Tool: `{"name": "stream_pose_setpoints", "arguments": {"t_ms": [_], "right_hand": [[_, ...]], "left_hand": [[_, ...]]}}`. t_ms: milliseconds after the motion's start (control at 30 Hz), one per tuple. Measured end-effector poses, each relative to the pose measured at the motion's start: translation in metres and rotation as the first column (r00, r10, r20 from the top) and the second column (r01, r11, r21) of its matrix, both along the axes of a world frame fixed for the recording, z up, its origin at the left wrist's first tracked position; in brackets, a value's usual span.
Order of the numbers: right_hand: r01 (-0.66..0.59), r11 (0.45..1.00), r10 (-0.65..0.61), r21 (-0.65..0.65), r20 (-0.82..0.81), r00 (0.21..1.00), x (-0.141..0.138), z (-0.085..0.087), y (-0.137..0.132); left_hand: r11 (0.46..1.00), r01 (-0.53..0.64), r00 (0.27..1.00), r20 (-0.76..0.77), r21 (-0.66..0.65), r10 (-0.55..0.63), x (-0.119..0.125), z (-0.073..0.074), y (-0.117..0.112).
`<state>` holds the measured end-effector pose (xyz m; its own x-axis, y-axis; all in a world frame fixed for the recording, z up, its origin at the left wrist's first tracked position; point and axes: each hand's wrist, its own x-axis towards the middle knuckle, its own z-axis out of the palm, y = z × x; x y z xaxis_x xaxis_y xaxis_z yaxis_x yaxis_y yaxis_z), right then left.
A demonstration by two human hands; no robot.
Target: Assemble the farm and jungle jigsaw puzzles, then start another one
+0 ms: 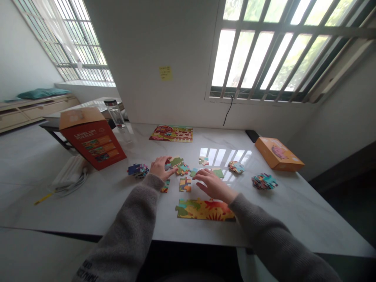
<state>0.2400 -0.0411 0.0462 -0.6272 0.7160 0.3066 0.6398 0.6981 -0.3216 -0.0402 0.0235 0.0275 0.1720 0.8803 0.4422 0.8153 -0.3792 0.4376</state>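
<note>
The small heap of puzzle pieces (182,169) sits near the middle of the frame, between our two hands and closer to the left. Just below it we have a loose piece (185,184). Lower still, the joined strip (199,211) runs its long axis left to right, its right end beside or under our right sleeve (264,223); the right hand is the nearer to it. Our left hand (159,168) is half curled, thumb and fingers at the heap's left side; we cannot tell whether it grips anything. Our right hand (213,184) is loosely spread, seemingly gripping nothing, just beside a green piece (218,172).

Farther out, a red box (96,147) stands at the left of the frame and an orange box (279,154) lies at the right; we cannot see inside either. The clear bottle (116,114), upper left, wears a dark lid.
</note>
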Motion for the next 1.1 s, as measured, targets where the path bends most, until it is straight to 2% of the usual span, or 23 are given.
{"name": "stream_pose_setpoints", "arguments": {"t_ms": [133,333,500,633,733,867,1000,1100], "right_hand": [[-0.097,0.995,0.091,0.034,0.152,0.984,-0.028,0.006,0.001],[-0.105,0.993,0.087,0.059,0.259,0.962,-0.046,-0.008,0.035],[-0.089,0.991,0.073,0.095,0.162,0.984,-0.057,-0.020,0.071],[0.019,0.997,-0.019,0.075,-0.008,1.000,-0.053,-0.022,0.086],[0.114,0.991,-0.119,-0.068,-0.078,0.990,-0.033,-0.016,0.085],[0.055,0.980,-0.064,-0.193,-0.041,0.997,-0.006,-0.008,0.070],[0.007,0.968,-0.010,-0.251,-0.011,1.000,-0.001,-0.007,0.055],[0.012,0.974,-0.012,-0.224,0.001,1.000,-0.009,-0.005,0.054]], "left_hand": [[0.999,-0.046,0.999,0.018,-0.022,0.046,-0.002,0.000,-0.001],[0.996,-0.088,0.990,0.109,-0.004,0.088,-0.003,0.002,-0.004],[0.998,-0.060,0.989,0.134,0.025,0.057,-0.001,0.003,-0.005],[1.000,-0.023,0.987,0.159,0.004,0.022,-0.002,0.007,-0.007],[0.990,0.101,0.989,0.119,-0.099,-0.089,-0.002,0.010,-0.011],[0.918,0.283,0.959,0.083,-0.279,-0.270,0.004,0.006,-0.015],[0.881,0.344,0.935,0.032,-0.325,-0.354,0.010,-0.004,-0.019],[0.876,0.342,0.929,-0.015,-0.341,-0.369,0.013,-0.009,-0.020]]}}
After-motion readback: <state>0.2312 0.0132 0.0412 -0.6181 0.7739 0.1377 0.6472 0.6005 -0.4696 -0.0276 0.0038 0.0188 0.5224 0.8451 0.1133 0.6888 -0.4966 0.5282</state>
